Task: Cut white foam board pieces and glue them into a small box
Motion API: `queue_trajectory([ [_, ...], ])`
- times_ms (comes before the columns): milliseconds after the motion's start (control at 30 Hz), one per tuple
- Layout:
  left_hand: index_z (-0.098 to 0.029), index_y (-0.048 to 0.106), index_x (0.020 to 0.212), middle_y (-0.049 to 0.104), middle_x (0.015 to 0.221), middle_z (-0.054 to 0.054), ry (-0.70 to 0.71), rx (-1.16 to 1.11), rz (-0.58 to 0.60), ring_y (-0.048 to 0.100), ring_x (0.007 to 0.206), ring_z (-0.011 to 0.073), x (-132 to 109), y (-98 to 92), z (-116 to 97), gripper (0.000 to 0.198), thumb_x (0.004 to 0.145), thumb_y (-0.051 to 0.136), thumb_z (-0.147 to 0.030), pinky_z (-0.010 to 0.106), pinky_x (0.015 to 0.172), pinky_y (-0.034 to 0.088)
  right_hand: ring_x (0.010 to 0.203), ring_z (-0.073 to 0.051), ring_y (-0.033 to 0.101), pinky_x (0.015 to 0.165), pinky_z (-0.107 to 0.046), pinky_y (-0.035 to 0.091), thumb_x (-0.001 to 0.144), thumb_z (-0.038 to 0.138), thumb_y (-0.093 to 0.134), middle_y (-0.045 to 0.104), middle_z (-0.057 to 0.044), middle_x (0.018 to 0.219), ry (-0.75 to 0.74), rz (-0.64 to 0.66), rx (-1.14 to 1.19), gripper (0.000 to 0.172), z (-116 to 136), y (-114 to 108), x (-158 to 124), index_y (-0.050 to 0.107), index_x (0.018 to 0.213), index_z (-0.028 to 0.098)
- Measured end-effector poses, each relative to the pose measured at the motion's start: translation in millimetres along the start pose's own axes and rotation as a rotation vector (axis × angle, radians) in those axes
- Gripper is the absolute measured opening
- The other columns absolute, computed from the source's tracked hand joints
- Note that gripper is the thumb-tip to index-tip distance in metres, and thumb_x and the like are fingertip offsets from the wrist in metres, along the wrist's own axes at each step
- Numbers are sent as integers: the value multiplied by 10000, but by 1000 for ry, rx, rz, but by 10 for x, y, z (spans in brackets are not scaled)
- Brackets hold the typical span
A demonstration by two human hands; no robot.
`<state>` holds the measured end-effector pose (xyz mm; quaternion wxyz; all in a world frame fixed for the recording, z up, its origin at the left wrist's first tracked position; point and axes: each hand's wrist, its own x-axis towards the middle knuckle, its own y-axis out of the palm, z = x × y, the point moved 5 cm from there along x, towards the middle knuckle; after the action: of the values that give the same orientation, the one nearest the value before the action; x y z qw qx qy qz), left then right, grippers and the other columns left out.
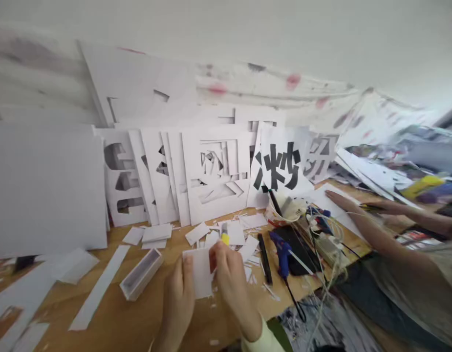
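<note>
My left hand (179, 298) grips the left side of a small white foam-board piece (201, 271), fingers closed on its edge. My right hand (231, 281) is closed round a yellow-tipped cutter (225, 238) held against the top right of that piece. Both hands work low in the middle, above the wooden table (138, 318). A narrow white open box (140, 274) lies just left of my left hand. White offcuts (233, 233) are scattered behind the hands.
White boards with cut-out characters (214, 171) lean along the wall; one sheet bears black characters (279, 168). A blue glue gun (282, 252), black ruler (264, 258) and tangled cables (324, 234) lie right. Another person's arm (361, 215) reaches in from the right.
</note>
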<state>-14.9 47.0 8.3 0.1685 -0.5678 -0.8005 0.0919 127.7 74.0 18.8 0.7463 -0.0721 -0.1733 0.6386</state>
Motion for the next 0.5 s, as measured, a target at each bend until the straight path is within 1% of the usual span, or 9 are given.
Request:
queue_trajectory([
  [100, -233, 617, 721, 726, 629, 105, 1, 3, 3, 698, 550, 246, -55, 59, -19, 713, 915, 310, -847, 336, 504, 515, 455, -138, 319, 467, -336, 184, 1049, 639, 277, 361, 46, 485, -5, -38, -11, 608, -9, 130, -92, 337, 562, 280],
  [167, -237, 606, 698, 714, 613, 101, 3, -3, 13, 689, 539, 242, -79, 77, -38, 711, 914, 312, -848, 334, 500, 508, 453, -138, 295, 471, -337, 180, 1036, 675, 255, 325, 49, 483, -6, -50, -9, 614, -11, 164, -118, 297, 559, 291],
  [300, -240, 600, 680, 701, 607, 90, 1, -32, 48, 660, 514, 223, -94, 82, -75, 699, 936, 306, -820, 323, 489, 510, 449, -138, 285, 465, -330, 207, 1015, 731, 225, 304, 48, 484, -5, -44, 13, 629, -13, 137, -99, 262, 559, 300],
  [400, -237, 605, 689, 708, 623, 87, -3, -58, 69, 675, 533, 224, -86, 88, -69, 688, 948, 309, -802, 319, 501, 536, 440, -143, 295, 443, -325, 233, 1004, 764, 202, 305, 43, 478, 0, -36, 28, 636, -41, 131, -86, 239, 564, 307],
  [500, -227, 633, 721, 735, 665, 100, -5, -75, 85, 706, 581, 237, -74, 105, -13, 682, 955, 324, -787, 323, 533, 572, 422, -157, 331, 415, -329, 265, 1031, 727, 219, 330, 38, 474, 0, -48, 19, 616, -105, 162, -107, 255, 579, 310],
])
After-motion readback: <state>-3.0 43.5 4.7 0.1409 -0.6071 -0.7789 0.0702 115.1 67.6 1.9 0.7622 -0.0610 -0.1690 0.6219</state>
